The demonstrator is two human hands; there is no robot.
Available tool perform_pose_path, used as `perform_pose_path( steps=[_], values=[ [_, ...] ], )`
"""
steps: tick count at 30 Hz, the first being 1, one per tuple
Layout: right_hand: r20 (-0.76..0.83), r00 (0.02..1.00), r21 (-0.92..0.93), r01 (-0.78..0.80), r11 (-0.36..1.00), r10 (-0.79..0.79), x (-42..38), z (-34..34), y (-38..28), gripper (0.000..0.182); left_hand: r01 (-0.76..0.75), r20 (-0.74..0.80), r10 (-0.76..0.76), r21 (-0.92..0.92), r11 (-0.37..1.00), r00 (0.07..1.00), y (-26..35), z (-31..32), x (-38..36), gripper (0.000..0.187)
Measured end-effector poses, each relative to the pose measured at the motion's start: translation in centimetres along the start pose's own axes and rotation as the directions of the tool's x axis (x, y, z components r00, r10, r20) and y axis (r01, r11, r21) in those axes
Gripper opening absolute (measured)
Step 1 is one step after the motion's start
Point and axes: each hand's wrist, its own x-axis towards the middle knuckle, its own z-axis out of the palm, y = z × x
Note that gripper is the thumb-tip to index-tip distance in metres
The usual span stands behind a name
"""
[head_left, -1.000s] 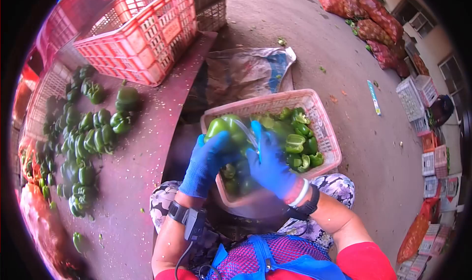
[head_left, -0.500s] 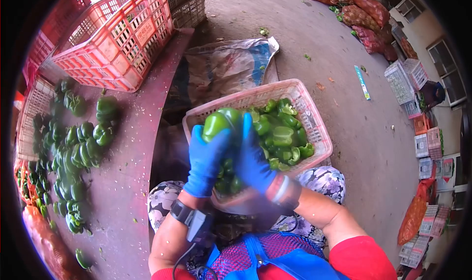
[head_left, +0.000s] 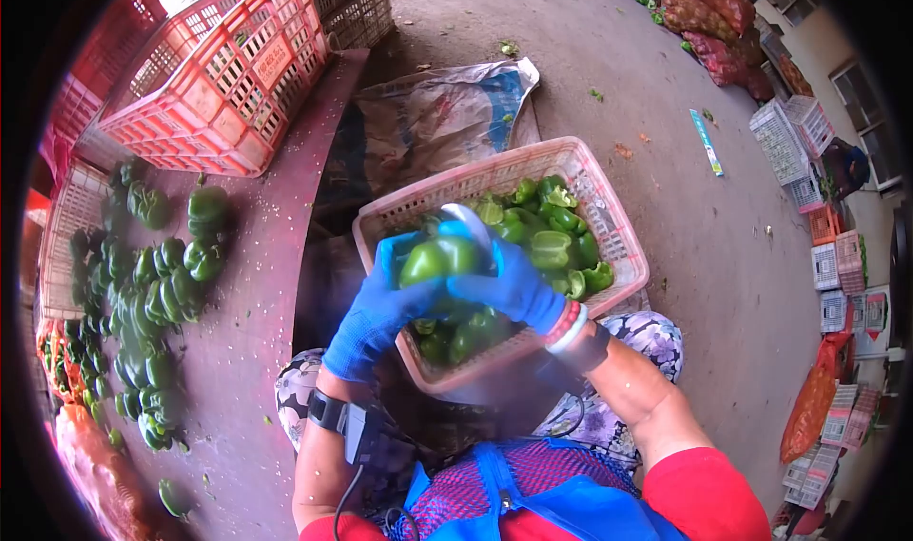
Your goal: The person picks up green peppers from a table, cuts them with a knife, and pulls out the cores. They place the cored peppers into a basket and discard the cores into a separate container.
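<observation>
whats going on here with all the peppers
A person in blue gloves holds one green pepper in both hands, left hand under it and right hand over it, above a pink basket of peppers on their lap. A clear film or bag seems to sit at the pepper's top, though it is hard to make out. More peppers lie on the table to the left, beside a red crate.

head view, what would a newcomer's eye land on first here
First the two blue-gloved hands at centre, left hand and right hand, wrapped around one green pepper above a pink basket of peppers on the person's lap. Next, the pile of peppers on the red table at left, with a red crate behind it.
</observation>
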Motion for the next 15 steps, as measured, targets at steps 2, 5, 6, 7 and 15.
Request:
perform_pose_path(
  steps=[2,5,6,7,15],
  values=[
    [0.096,0.995,-0.054,-0.021,0.998,0.027,-0.1,-0.2,-0.6,0.089,-0.038,0.127,0.028,0.073,0.997,0.992,0.3,-0.4,0.1,0.064],
    [0.093,0.986,-0.005,-0.138,0.99,0.138,-0.8,-0.5,-0.2,0.09,0.017,0.131,-0.023,0.044,0.999,0.991,-0.5,-0.3,0.8,0.062],
    [0.068,0.99,0.058,-0.124,0.991,0.12,-0.8,-0.3,0.2,0.09,0.038,0.137,-0.037,-0.006,0.999,0.99,-0.5,-0.3,0.8,0.062],
    [0.08,0.979,0.171,-0.197,0.965,0.186,-1.0,-0.6,0.4,0.091,0.057,0.144,-0.048,-0.056,0.997,0.988,-0.5,-0.4,0.9,0.062],
    [0.15,0.942,0.774,-0.301,0.557,0.301,-2.5,-4.2,1.1,0.078,-0.066,0.233,0.225,-0.542,0.838,0.946,0.4,-0.7,1.5,0.067]
  ],
)
